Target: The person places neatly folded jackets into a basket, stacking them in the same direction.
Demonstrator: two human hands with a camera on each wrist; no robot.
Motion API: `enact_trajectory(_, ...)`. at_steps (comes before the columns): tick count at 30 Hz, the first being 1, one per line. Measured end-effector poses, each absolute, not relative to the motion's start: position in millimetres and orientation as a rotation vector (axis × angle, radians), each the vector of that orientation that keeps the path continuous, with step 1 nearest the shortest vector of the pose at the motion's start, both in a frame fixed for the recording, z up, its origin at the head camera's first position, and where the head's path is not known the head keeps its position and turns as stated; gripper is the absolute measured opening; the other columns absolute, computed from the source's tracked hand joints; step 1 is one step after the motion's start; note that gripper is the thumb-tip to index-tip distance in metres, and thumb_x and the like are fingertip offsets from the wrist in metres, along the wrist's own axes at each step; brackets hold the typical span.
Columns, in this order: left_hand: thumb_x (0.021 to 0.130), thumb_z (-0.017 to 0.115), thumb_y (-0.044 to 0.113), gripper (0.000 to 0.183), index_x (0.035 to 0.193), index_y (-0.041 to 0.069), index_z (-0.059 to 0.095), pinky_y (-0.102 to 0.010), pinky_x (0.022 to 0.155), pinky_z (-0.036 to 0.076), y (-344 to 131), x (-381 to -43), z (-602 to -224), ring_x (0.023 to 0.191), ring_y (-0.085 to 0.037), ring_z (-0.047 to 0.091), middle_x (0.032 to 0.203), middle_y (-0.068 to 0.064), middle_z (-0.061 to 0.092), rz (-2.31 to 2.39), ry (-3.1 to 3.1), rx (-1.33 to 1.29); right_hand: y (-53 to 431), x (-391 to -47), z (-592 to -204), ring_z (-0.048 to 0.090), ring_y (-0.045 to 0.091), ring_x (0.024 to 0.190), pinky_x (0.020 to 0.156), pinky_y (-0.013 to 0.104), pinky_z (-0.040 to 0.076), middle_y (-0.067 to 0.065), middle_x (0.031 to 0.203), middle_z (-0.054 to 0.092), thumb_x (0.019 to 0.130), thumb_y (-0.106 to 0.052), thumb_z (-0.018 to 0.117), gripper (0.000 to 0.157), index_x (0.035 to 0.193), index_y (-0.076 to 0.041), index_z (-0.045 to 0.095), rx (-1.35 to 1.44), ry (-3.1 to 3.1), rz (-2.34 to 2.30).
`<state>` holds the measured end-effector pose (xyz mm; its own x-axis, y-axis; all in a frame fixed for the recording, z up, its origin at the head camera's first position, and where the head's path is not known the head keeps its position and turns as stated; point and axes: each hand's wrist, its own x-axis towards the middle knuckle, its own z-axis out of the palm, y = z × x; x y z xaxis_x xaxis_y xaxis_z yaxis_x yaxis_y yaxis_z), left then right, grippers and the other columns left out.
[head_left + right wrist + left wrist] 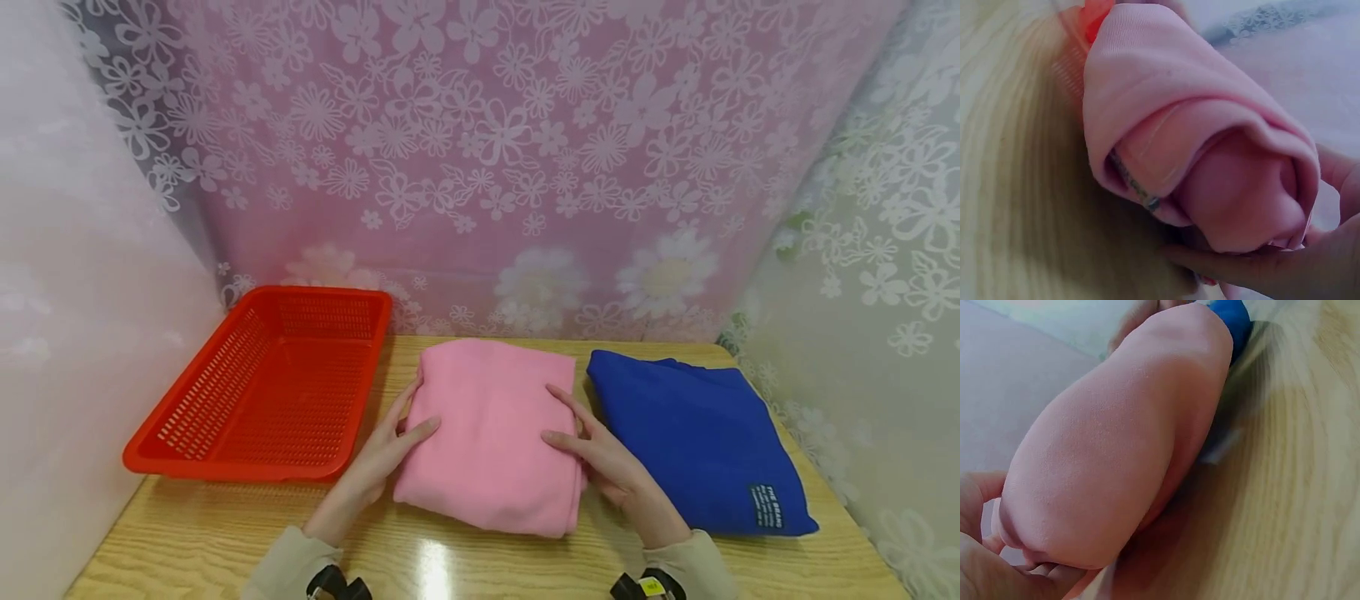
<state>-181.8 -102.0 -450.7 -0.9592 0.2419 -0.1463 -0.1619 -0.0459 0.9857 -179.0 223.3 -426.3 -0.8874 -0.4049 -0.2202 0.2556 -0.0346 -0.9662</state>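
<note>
A folded pink garment (pixel 487 437) is between my two hands in the head view. My left hand (pixel 393 446) grips its left side, thumb on top and other fingers going beneath. My right hand (pixel 603 454) grips the opposite side, with the thumb and a finger over the top. In the left wrist view the garment (pixel 1097 444) shows a smooth, rounded fold close over the wood, the left hand's fingers under its edge. Rolled layers and a small printed strip show on the garment (pixel 1210 144) in the right wrist view, fingers below them.
A red plastic basket (pixel 360 417) with perforated walls stands to the left on the wooden table (pixel 390 567). On the right lies a folded blue garment (pixel 697 442) with a dark printed label. Flowered curtains (pixel 480 167) enclose the back and sides.
</note>
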Motion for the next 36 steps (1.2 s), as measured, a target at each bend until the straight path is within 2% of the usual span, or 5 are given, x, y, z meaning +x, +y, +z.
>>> enact_trajectory(9,0.098,0.069,0.029,0.074,0.157,0.046,0.028,-0.042,0.081,0.058,-104.9,-177.5,-420.7,0.099,-0.025,0.068,0.130,-0.017,0.058,2.156,1.827,0.047,241.7,-178.1,-391.2,0.064,0.018,0.115,0.091,0.034,0.055,0.007,0.147,0.040,0.112,-0.019,0.039,0.062,0.164,-0.035,0.010,-0.380,1.631,-1.952)
enact_trajectory(20,0.098,0.068,0.028,0.072,0.155,0.049,0.029,-0.043,0.086,0.057,-118.4,-177.7,-389.2,0.106,-0.028,0.068,0.137,-0.019,0.056,2.130,1.898,0.171,237.3,-176.2,-360.5,0.060,0.019,0.123,0.097,0.036,0.054,0.013,0.163,0.012,0.111,-0.016,0.041,0.063,0.163,-0.038,0.014,-0.422,1.640,-1.954)
enact_trajectory(23,0.100,0.066,0.028,0.073,0.157,0.047,0.026,-0.044,0.087,0.057,-125.5,-180.2,-381.7,0.108,-0.027,0.067,0.140,-0.019,0.052,2.117,1.920,0.229,231.1,-176.8,-353.7,0.063,0.016,0.113,0.089,0.032,0.055,0.013,0.161,0.016,0.110,-0.017,0.042,0.063,0.163,-0.037,0.014,-0.454,1.667,-1.956)
enact_trajectory(29,0.099,0.066,0.032,0.071,0.155,0.052,0.027,-0.048,0.084,0.058,-145.2,-183.3,-365.7,0.106,-0.029,0.066,0.138,-0.018,0.050,2.108,1.975,0.214,208.2,-180.9,-340.1,0.061,0.011,0.078,0.068,0.027,0.052,0.008,0.136,0.044,0.110,-0.018,0.045,0.062,0.162,-0.037,0.018,-0.477,1.688,-1.979)
enact_trajectory(36,0.100,0.064,0.035,0.069,0.156,0.050,0.028,-0.048,0.084,0.058,-178.0,-184.9,-351.0,0.105,-0.028,0.066,0.140,-0.016,0.048,2.107,2.090,0.195,167.4,-188.7,-327.8,0.060,0.011,0.080,0.064,0.025,0.049,0.008,0.144,0.035,0.109,-0.017,0.047,0.062,0.162,-0.036,0.022,-0.468,1.645,-2.046)
